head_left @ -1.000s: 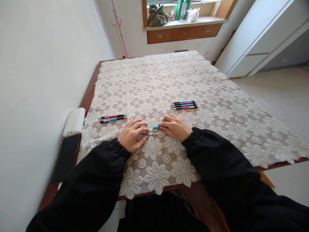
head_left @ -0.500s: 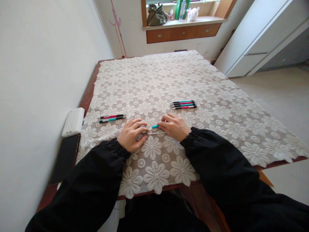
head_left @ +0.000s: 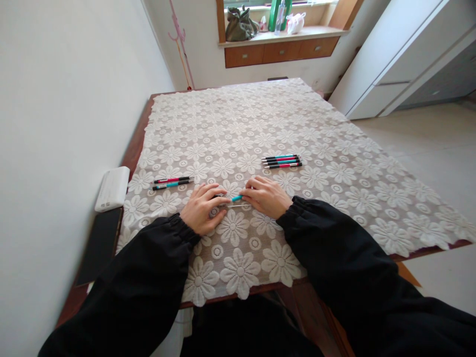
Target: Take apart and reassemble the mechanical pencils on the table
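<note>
A teal pen lies low over the lace tablecloth, held between the two hands near the front edge of the cloth. Only a short teal stretch of it shows in the gap between the fingertips; the rest is covered on both sides. The left hand has its fingers curled and drawn together around the pen's left end, knuckles up, the heel of the hand resting on the cloth. The right hand closes on the pen's right end in the same way, fingers bent and pinched in, palm down, wrist on the cloth. The fingertips of the two hands come close to each other with the teal piece bridging them. Just under the pen, on the side nearer the person, a thin pale rod lies on the cloth, running from one hand toward the other; whether either hand touches it cannot be told.

Both forearms, in black sleeves, come in from the near edge of the cloth and angle inward so that the hands meet at the middle.

Beyond the left hand and to its left, two pens lie side by side on the cloth, one red and one teal. Beyond the right hand, a group of four pens lies in a tidy row. Off the cloth's left edge, against the wall, sit a white box and, nearer the person, a flat black phone.
</note>
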`<state>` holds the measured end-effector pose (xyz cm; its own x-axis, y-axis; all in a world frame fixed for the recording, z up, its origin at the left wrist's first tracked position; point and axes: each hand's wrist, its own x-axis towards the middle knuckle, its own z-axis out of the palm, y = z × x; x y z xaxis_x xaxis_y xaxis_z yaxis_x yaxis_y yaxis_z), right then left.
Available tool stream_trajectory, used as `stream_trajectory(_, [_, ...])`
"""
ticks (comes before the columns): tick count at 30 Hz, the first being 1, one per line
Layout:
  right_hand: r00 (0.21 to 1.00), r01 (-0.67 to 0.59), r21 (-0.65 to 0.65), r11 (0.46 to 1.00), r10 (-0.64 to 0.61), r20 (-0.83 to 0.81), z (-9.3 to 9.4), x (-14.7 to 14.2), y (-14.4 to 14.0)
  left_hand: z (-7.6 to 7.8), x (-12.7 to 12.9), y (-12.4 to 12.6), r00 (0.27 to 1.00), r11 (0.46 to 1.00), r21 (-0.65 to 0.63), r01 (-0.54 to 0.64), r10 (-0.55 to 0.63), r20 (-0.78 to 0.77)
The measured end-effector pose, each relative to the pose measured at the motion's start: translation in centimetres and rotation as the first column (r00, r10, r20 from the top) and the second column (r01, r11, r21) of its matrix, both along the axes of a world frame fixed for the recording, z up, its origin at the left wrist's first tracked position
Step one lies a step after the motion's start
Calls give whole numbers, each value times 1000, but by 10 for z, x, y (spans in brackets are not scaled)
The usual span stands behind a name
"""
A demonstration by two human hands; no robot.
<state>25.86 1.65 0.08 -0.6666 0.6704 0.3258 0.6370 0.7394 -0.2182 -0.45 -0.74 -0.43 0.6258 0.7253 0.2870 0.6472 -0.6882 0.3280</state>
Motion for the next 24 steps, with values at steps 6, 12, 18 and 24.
stream_trajectory(6, [998, -54, -60, 997, 52, -37, -4, 1, 1, 0, 0, 0, 999, 999, -14, 38, -38, -18])
stream_trajectory(12, [938, -1, -204, 979, -70, -340, 1, -1, -1, 3, 0, 0, 999, 999, 28, 27, -28, 28])
stream_trajectory(18, [620, -200, -434, 878, -230, -750, 3, -4, -3, 1, 0, -1, 999, 1000, 18, 15, -16, 31])
stream_trajectory(24, [640, -209, -435, 876, -213, -738, 5, -6, -7, -1, 1, 0, 1000, 1000, 13, -14, 14, 23])
